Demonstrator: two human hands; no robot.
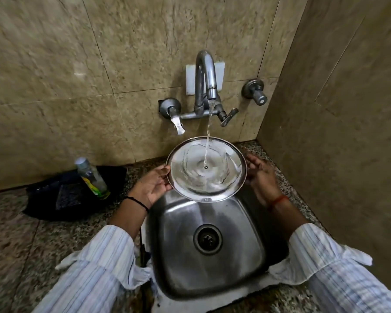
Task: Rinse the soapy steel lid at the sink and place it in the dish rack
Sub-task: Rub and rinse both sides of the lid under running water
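lid (pixel 207 169) centre frame, under tap (pixel 205 80) stream | left hand (pixel 152 184) grips its left rim | right hand (pixel 261 175) open, fingers spread, just beside right rim | sink (pixel 246 233) below

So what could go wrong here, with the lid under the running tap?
The left hand alone seems to grip the wet steel lid by its rim; the right hand looks open beside it, so it might slip into the sink. The stream hitting its middle could also splash onto the sleeves.

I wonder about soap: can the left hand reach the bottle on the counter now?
Probably not yet: the left hand is holding the lid under the water. The bottle stands beside it with nothing between them.
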